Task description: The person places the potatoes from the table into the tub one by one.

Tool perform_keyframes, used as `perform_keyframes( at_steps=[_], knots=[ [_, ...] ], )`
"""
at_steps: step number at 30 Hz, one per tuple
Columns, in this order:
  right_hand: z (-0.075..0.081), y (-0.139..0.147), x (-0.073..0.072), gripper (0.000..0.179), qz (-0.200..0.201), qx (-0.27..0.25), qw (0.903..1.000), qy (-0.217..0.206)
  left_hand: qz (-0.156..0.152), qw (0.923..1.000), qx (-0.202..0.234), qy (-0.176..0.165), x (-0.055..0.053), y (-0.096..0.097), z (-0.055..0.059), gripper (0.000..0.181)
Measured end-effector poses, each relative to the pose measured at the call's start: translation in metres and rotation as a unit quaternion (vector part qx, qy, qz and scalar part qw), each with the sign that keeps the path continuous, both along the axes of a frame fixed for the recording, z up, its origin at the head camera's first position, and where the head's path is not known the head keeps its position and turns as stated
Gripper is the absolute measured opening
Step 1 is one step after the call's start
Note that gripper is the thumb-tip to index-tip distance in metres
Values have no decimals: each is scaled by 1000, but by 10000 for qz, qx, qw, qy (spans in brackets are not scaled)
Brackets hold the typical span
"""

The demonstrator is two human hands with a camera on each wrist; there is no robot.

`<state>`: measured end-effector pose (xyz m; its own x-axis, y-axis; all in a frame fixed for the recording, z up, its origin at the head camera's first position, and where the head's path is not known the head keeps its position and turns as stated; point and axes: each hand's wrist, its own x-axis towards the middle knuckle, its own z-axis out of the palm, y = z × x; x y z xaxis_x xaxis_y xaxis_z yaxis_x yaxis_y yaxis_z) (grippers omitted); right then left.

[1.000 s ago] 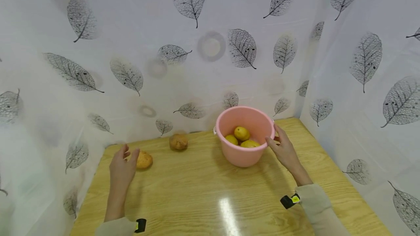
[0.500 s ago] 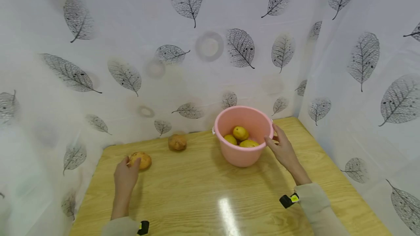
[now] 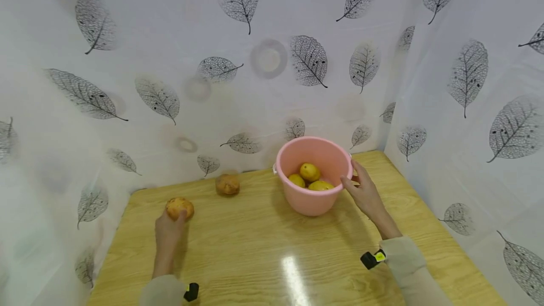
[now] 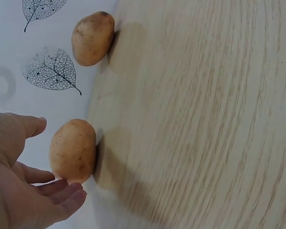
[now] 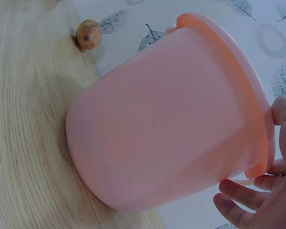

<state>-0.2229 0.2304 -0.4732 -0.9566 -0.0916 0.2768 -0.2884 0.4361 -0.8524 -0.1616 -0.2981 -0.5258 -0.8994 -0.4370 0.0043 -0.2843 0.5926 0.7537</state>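
Observation:
My right hand [image 3: 366, 195] holds the pink bucket [image 3: 312, 204] by the right side of its rim, thumb on the rim and fingers below it outside. Inside the bucket lie several yellow lemons [image 3: 310, 172]. At the left, my left hand [image 3: 169, 233] is right at the near side of a potato [image 3: 180, 208] on the table. In the left wrist view that potato [image 4: 74, 150] lies between the spread thumb and the loosely bent fingers. The thumb is apart from it; whether the fingertips touch it I cannot tell. A second potato [image 3: 227, 184] lies farther back.
The wooden table [image 3: 238, 249] meets a white leaf-print sheet [image 3: 191, 22] at its back, and the sheet also hangs along both sides. A white handle joint [image 3: 274, 169] shows on the bucket's left rim.
My left hand has come right and slightly nearer, from the potato's left side to its near side. The right hand stays on the bucket's rim. The view has shifted slightly.

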Motion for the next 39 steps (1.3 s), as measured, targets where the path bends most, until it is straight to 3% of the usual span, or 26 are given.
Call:
perform_keyframes(
  at_steps=[6, 18, 23, 39],
  knots=[
    [-1, 0, 1, 66, 19, -1, 10000, 59, 3, 9994, 235, -246, -2, 2, -5, 68],
    [-2, 1, 1, 67, -11, 51, 9999, -132, -5, 9988, 295, -379, -8, -1, -15, 79],
    [-1, 0, 1, 67, -12, 9, 9999, -113, 96, 9989, 404, -215, -9, 1, -22, 82],
    [-2, -1, -2, 67, 11, -1, 10000, 7, 251, 9995, 55, 182, -18, 3, -32, 80]
  ],
)
